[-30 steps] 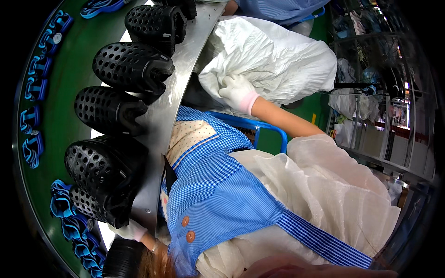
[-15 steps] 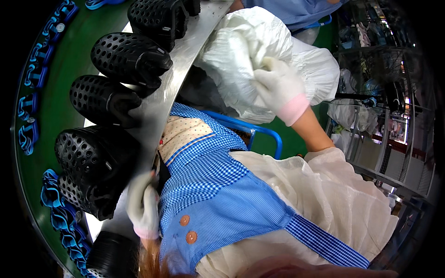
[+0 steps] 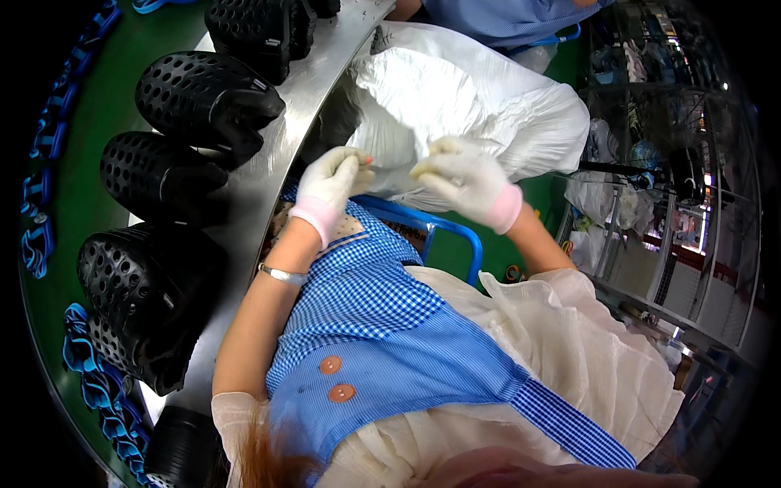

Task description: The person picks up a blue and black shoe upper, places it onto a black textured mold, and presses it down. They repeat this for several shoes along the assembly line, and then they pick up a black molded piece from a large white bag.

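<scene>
My left hand [image 3: 329, 185], in a white glove with a pink cuff, is raised over my lap near the metal table edge. Its fingers are curled in, and whatever they pinch is too small to make out. Facing it, a short gap away, my right hand [image 3: 473, 180] in the same kind of glove has thumb and fingers drawn together; I cannot make out anything in them. Just beyond both hands sits a large white woven sack [image 3: 521, 106] with a wide crumpled mouth. A greyish, see-through patch shows between the hands, too blurred to name.
Black perforated clogs [image 3: 199, 102] stand in a row along the metal ledge [image 3: 281, 138] at left. Beyond them, blue straps [image 3: 98, 382] lie on a green belt [image 3: 85, 163]. A blue tubular frame [image 3: 464, 232] is beside my lap. Another person's blue clothing [image 3: 496, 20] shows at the top; wire shelves [image 3: 651, 244] are at right.
My left hand has risen from beside the table edge to near my right hand. The right hand has drawn back slightly from the sack, whose mouth now lies more open.
</scene>
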`<act>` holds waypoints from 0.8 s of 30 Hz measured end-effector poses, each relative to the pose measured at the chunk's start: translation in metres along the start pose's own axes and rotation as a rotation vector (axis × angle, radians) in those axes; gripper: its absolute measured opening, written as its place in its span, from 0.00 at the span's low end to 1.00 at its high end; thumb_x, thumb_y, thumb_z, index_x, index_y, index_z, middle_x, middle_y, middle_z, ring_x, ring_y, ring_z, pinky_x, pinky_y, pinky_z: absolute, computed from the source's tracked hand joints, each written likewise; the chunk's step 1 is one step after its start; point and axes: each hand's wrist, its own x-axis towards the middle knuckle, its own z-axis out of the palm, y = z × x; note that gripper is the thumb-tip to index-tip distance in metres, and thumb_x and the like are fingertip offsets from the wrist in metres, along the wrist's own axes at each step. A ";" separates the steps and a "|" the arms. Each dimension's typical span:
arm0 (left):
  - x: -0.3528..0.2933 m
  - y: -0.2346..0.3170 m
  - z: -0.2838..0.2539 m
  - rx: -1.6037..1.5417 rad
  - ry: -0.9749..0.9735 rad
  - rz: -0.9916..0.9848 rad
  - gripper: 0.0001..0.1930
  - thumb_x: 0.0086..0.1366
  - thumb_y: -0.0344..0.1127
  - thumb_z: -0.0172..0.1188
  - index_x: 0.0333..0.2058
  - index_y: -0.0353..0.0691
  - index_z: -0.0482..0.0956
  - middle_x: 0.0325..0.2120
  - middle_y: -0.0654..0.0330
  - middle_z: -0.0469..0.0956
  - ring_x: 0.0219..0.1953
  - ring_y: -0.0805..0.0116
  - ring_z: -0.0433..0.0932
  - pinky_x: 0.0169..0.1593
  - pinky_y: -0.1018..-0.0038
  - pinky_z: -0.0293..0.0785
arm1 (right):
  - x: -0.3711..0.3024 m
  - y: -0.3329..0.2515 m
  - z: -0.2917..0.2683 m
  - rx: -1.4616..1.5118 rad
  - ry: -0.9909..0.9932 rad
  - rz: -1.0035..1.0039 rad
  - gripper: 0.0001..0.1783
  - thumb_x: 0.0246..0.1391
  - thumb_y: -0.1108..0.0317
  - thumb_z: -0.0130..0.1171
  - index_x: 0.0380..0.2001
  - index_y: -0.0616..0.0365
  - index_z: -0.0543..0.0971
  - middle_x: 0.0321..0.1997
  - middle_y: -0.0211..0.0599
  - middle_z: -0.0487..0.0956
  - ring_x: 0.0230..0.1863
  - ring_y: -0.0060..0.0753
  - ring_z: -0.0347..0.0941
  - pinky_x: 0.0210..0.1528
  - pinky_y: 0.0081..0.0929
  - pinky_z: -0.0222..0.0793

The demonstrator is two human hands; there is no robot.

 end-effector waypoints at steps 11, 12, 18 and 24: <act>-0.005 -0.005 0.011 1.162 -0.130 0.258 0.21 0.50 0.44 0.62 0.46 0.58 0.80 0.65 0.45 0.45 0.62 0.40 0.53 0.63 0.59 0.58 | 0.057 -0.033 -0.144 0.159 0.589 0.012 0.08 0.54 0.71 0.56 0.34 0.66 0.78 0.33 0.32 0.76 0.32 0.21 0.70 0.36 0.19 0.64; -0.003 -0.004 0.014 1.175 -0.185 0.251 0.21 0.49 0.44 0.62 0.45 0.58 0.80 0.65 0.45 0.44 0.63 0.39 0.53 0.63 0.60 0.58 | 0.064 -0.034 -0.143 0.199 0.597 -0.080 0.08 0.55 0.74 0.53 0.34 0.66 0.78 0.32 0.30 0.76 0.31 0.19 0.68 0.35 0.17 0.63; 0.023 -0.016 0.007 0.743 -0.042 0.490 0.15 0.65 0.37 0.47 0.43 0.37 0.78 0.42 0.48 0.76 0.43 0.54 0.75 0.50 0.64 0.70 | 0.090 -0.016 -0.167 0.087 0.641 -0.128 0.09 0.56 0.75 0.51 0.35 0.68 0.79 0.35 0.30 0.78 0.31 0.17 0.68 0.34 0.16 0.63; 0.013 0.075 0.005 -0.045 0.141 0.308 0.20 0.69 0.40 0.45 0.47 0.28 0.75 0.34 0.61 0.76 0.33 0.77 0.72 0.37 0.82 0.72 | 0.090 0.079 -0.185 -1.121 0.639 -0.221 0.08 0.53 0.66 0.54 0.32 0.56 0.79 0.29 0.40 0.77 0.35 0.43 0.75 0.40 0.33 0.71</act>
